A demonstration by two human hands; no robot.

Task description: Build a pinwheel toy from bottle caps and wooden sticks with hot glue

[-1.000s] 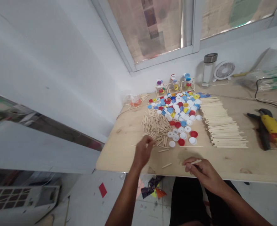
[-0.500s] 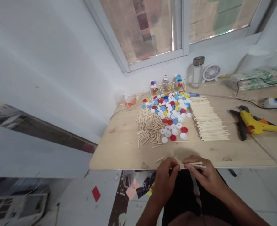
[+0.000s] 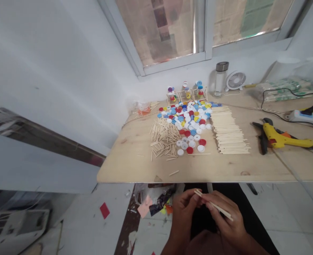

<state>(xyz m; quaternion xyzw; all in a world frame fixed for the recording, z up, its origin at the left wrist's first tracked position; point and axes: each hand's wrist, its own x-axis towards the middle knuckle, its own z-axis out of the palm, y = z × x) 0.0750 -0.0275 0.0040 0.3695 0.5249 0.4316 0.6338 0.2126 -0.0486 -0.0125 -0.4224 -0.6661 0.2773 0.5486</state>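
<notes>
Just in front of the table edge, over my lap, both hands are together around a couple of thin wooden sticks [image 3: 220, 209]. My right hand [image 3: 227, 216] is closed around them, and their ends stick out past its fingers. My left hand [image 3: 184, 207] pinches the sticks' other end between thumb and fingertips. How many sticks there are is hard to make out. A single short stick [image 3: 174, 173] lies on the table near the edge. Beyond it are a heap of short sticks [image 3: 164, 136], a pile of coloured bottle caps [image 3: 190, 115] and a stack of long sticks [image 3: 230, 131].
A yellow hot glue gun [image 3: 281, 136] lies at the right of the wooden table [image 3: 129, 163], its cable trailing. At the back stand small stick-and-cap models [image 3: 186, 94], a glass bottle [image 3: 220, 79] and a white fan [image 3: 236, 80]. A power strip [image 3: 306, 117] sits far right.
Both hands have drawn back from the table edge toward my body, keeping hold of the sticks. The sticks now tilt more. My view has shifted slightly.
</notes>
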